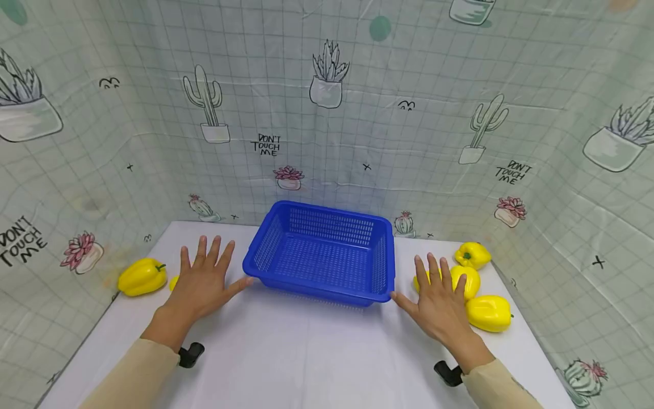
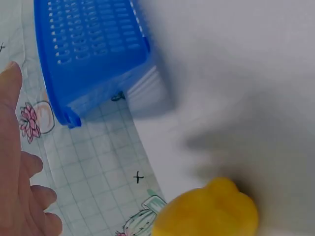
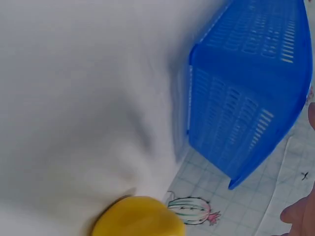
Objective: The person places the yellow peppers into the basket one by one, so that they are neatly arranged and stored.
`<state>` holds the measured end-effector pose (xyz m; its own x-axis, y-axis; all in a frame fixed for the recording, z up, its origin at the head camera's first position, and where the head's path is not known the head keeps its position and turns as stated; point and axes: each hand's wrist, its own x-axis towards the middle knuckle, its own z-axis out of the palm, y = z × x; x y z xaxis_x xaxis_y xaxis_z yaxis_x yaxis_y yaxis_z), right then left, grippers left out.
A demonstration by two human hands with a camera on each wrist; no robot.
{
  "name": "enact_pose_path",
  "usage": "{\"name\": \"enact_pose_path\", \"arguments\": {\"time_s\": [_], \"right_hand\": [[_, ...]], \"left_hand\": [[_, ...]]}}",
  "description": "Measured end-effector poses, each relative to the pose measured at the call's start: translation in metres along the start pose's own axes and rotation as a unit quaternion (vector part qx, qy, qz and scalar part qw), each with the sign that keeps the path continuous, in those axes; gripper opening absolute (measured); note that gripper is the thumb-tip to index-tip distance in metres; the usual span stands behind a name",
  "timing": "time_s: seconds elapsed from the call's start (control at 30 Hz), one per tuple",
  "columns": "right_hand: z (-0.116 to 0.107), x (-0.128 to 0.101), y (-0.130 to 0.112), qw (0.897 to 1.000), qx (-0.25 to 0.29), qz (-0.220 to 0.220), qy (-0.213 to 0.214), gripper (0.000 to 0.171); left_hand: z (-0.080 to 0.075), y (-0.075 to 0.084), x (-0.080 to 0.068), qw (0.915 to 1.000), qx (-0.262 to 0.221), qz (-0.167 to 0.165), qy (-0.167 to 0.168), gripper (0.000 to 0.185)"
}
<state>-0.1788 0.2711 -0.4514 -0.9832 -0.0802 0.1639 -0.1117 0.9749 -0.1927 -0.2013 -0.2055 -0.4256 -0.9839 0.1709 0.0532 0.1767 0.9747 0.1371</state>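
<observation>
Both hands are standing well apart, one on each side of the blue basket, which is sitting slightly askew toward the far edge of the white table, near the patterned curtain. Left hand is spreading its fingers wide and straight, back turned up to the head camera, thumb reaching toward the basket's near left corner; gripping nothing. Right hand is mirroring it, fingers fanned, thumb tip lying at the near right corner; from the head view, cannot tell whether either thumb is touching the rim. One yellow pepper is lying at the left edge, and a yellow sliver is showing just beside the left hand, mostly hidden by it. On the right, three more peppers are clustering beside the right hand, with another yellow piece peeking out behind its fingers. The wrist views are showing the basket's slotted outer walls from low down, angles the head view is missing; each is also catching a single pepper up close at its bottom edge. Only the head view is taking in both hands together, plus beige sleeves and a black wrist piece.
</observation>
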Motion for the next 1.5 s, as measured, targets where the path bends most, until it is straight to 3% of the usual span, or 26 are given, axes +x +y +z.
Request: {"name": "enact_pose_path", "arguments": {"time_s": [0.33,0.53,0.67,1.1,1.3,1.5], "right_hand": [[0.010,0.030,-0.036,0.999,0.000,-0.026,-0.030,0.106],[0.019,0.038,-0.049,0.998,0.009,-0.026,-0.062,0.114],[0.020,0.036,-0.050,0.996,0.016,-0.023,-0.080,0.117],[0.013,0.019,-0.029,0.995,0.046,-0.069,-0.054,0.106],[0.015,0.007,-0.032,0.995,0.038,-0.081,-0.041,0.104],[0.015,-0.005,-0.037,0.995,0.045,-0.078,-0.041,0.105]], "left_hand": [[0.003,0.004,0.045,0.9985,-0.013,0.045,-0.030,0.097],[0.013,0.002,0.059,0.9912,-0.075,0.090,-0.061,0.096],[0.015,0.005,0.052,0.9876,-0.100,0.101,-0.066,0.099],[0.016,0.040,-0.005,0.9918,-0.107,0.046,-0.054,0.111],[0.013,0.042,-0.023,0.9924,-0.104,0.042,-0.050,0.111],[0.007,0.042,-0.033,0.9929,-0.088,0.060,-0.052,0.108]]}}
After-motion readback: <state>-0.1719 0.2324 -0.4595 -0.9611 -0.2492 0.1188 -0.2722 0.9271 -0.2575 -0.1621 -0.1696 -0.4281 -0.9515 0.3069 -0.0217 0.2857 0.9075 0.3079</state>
